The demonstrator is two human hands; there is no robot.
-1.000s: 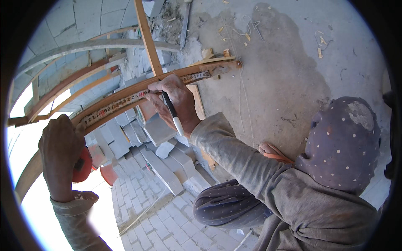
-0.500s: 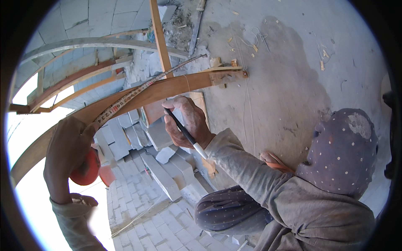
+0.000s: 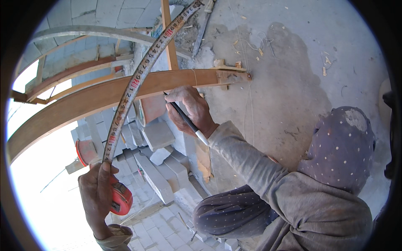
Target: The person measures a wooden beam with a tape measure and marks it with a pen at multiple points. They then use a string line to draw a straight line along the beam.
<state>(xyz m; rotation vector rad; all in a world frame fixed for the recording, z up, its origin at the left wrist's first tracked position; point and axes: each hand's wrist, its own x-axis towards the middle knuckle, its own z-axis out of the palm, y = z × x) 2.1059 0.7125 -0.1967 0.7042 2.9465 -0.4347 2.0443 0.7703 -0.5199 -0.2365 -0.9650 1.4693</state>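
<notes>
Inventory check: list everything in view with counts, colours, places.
tape measure: 1, red, lower left
pen: 1, black and white, centre
beam: 1, brown, left to centre
board: 1, tan, top centre
wooden strips: several, brown, upper left
bar: 1, grey, upper left
blocks: many, grey, below beam
container: 1, red, left
wall: 1, grey, top left
floor: 1, grey, upper right
wood scraps: several, pale, on floor
trousers: 1 pair, dotted dark purple, lower right
left hand: 1, grey-sleeved, lower left, holding tape measure
right hand: 1, grey-sleeved, centre, holding pen
</notes>
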